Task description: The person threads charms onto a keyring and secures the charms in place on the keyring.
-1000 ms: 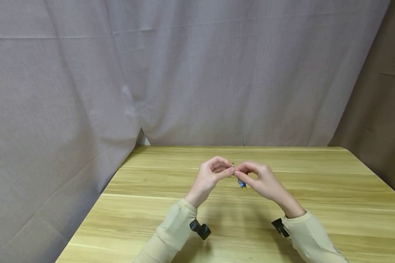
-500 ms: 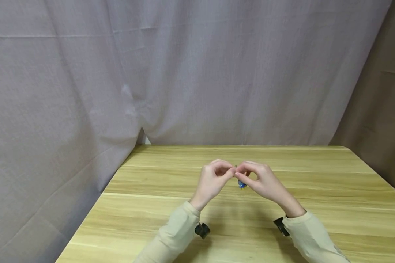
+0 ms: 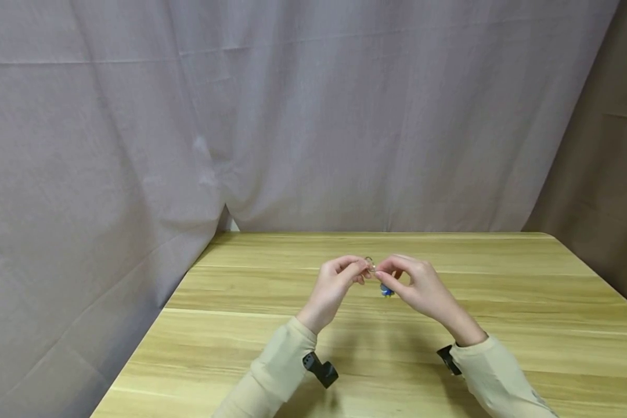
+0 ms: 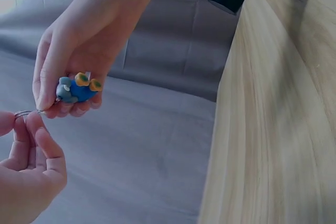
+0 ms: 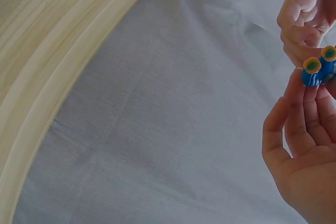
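Note:
In the head view, both hands meet above the table's middle over a small keychain. My left hand (image 3: 330, 290) pinches its metal split ring (image 3: 368, 260), which shows above the fingertips. Thumb and forefinger of my right hand (image 3: 418, 287) pinch the keychain close by, where the ring joins the charm. A small blue figurine charm (image 3: 387, 290) hangs beneath the right fingertips. In the left wrist view the figurine (image 4: 76, 88) has a grey head and orange-rimmed feet, and the thin ring (image 4: 22, 113) spans the gap between the hands. The right wrist view cuts off part of the figurine (image 5: 319, 69).
A wood-grain table (image 3: 230, 342) lies under the hands. Grey cloth (image 3: 313, 128) hangs behind it and along the left, with darker brown cloth (image 3: 601, 191) at the right. Black wrist cameras (image 3: 321, 370) sit at both sleeve cuffs.
My left fingers closed in toward the right fingertips, then shifted their hold, and more of the ring now shows above them. The right hand and hanging figurine have barely moved.

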Action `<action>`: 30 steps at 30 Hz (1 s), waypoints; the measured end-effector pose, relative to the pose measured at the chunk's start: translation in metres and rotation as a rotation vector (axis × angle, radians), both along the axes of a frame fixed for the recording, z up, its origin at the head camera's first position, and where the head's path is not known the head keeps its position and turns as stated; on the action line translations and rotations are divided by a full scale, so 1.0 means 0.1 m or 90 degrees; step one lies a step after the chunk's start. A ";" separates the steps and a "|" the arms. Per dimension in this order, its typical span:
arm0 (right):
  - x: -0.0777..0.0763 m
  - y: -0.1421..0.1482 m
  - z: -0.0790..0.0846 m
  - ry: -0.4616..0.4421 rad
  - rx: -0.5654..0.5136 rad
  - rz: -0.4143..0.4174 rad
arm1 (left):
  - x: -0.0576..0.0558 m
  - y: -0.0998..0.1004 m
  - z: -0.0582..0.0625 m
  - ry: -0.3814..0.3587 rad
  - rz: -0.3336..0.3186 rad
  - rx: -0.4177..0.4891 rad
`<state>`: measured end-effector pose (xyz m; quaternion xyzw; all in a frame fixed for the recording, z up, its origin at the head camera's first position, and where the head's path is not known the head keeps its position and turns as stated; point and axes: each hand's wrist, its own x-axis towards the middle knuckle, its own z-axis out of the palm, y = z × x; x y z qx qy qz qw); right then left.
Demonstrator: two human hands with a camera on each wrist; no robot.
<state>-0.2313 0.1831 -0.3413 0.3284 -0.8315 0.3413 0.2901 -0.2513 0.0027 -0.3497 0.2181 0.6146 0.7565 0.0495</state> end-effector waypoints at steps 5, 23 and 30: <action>0.00 0.02 0.00 0.006 -0.002 -0.002 | 0.01 -0.02 0.02 -0.031 -0.066 0.015; 0.03 0.06 0.01 0.004 -0.003 -0.013 | 0.06 -0.04 0.07 -0.030 -0.133 -0.059; 0.03 0.07 0.00 -0.004 -0.013 -0.011 | 0.09 -0.04 0.08 -0.038 -0.177 -0.027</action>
